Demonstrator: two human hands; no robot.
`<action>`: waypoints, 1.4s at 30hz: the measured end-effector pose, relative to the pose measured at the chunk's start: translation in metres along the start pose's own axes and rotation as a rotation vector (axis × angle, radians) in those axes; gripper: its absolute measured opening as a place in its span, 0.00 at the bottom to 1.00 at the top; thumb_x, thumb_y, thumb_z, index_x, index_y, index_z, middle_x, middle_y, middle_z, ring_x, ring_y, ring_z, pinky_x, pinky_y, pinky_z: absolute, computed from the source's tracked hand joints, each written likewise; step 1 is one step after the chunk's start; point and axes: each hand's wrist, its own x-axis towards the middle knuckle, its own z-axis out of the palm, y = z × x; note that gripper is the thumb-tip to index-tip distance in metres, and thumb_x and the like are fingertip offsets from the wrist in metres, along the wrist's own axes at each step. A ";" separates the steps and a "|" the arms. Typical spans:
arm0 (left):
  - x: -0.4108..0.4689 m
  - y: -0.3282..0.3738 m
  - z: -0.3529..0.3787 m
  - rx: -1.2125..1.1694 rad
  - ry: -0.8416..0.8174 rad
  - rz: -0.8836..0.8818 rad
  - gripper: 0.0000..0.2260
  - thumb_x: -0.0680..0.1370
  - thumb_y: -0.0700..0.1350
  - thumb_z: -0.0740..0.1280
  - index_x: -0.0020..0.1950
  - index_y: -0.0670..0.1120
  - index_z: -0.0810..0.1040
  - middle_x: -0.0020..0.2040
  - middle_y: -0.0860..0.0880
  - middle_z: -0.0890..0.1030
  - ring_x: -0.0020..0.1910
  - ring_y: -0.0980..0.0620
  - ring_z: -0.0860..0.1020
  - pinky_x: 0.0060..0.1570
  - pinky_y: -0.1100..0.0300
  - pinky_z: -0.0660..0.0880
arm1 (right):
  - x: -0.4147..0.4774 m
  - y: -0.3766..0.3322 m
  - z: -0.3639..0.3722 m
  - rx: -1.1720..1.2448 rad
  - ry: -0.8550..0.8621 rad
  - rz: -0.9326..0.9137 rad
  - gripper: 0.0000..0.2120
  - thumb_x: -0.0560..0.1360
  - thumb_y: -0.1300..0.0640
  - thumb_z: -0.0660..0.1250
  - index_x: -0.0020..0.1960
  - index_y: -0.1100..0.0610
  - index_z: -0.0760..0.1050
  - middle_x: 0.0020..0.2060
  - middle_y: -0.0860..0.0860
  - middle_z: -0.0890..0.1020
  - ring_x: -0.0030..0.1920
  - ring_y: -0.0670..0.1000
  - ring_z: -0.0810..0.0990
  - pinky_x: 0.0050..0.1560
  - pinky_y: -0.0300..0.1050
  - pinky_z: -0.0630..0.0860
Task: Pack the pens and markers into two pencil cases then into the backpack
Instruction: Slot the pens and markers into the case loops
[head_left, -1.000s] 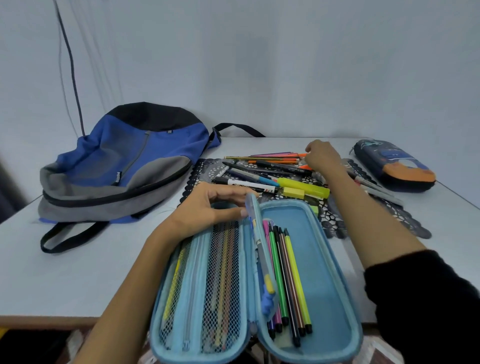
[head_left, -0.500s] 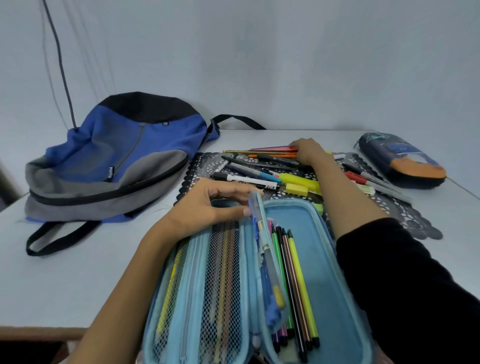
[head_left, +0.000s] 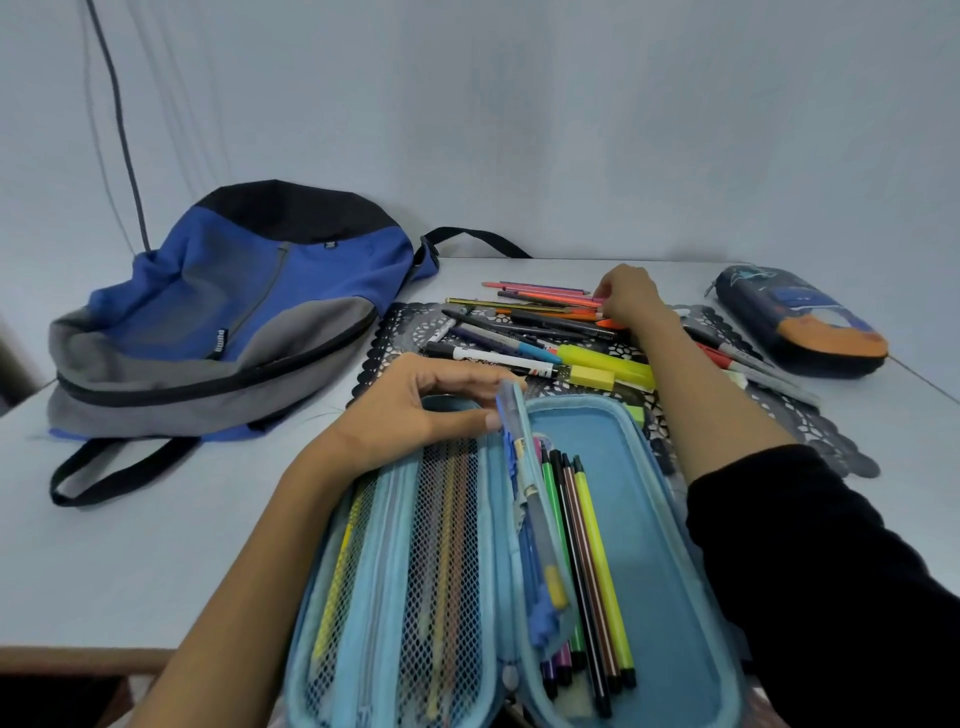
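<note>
Pens (head_left: 545, 299) pinched by right hand (head_left: 629, 297), pencil case (head_left: 654, 525) by left hand (head_left: 415, 413).

view: head, sole camera | faces: forward and down over white flat table (head_left: 156, 545) | range: close, open light-blue fabric pencil case (head_left: 670, 545) fills bottom centre | top: pale grey wall (head_left: 519, 130)

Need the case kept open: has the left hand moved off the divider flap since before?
No. The left hand still holds the divider flap at the far end of the light-blue pencil case, by the near-left corner of the lace mat.
</note>
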 end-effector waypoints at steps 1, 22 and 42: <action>0.000 0.000 0.000 0.004 0.000 0.000 0.16 0.72 0.35 0.73 0.58 0.48 0.82 0.52 0.49 0.86 0.53 0.55 0.83 0.55 0.65 0.76 | -0.001 0.000 -0.001 0.018 0.006 0.011 0.12 0.74 0.70 0.67 0.56 0.64 0.81 0.55 0.61 0.82 0.58 0.59 0.78 0.57 0.47 0.73; -0.004 -0.004 0.001 -0.040 0.028 -0.011 0.15 0.71 0.38 0.74 0.57 0.48 0.83 0.50 0.50 0.86 0.51 0.55 0.84 0.54 0.65 0.76 | -0.031 -0.004 -0.017 0.136 -0.036 0.076 0.08 0.69 0.66 0.75 0.49 0.62 0.84 0.49 0.59 0.84 0.44 0.50 0.74 0.46 0.42 0.69; -0.004 -0.004 0.001 -0.082 0.014 -0.020 0.15 0.71 0.38 0.73 0.57 0.47 0.83 0.50 0.49 0.86 0.51 0.55 0.84 0.52 0.64 0.77 | -0.064 -0.023 -0.090 1.275 -0.057 -0.047 0.07 0.70 0.70 0.72 0.48 0.65 0.80 0.40 0.58 0.83 0.38 0.52 0.84 0.45 0.39 0.80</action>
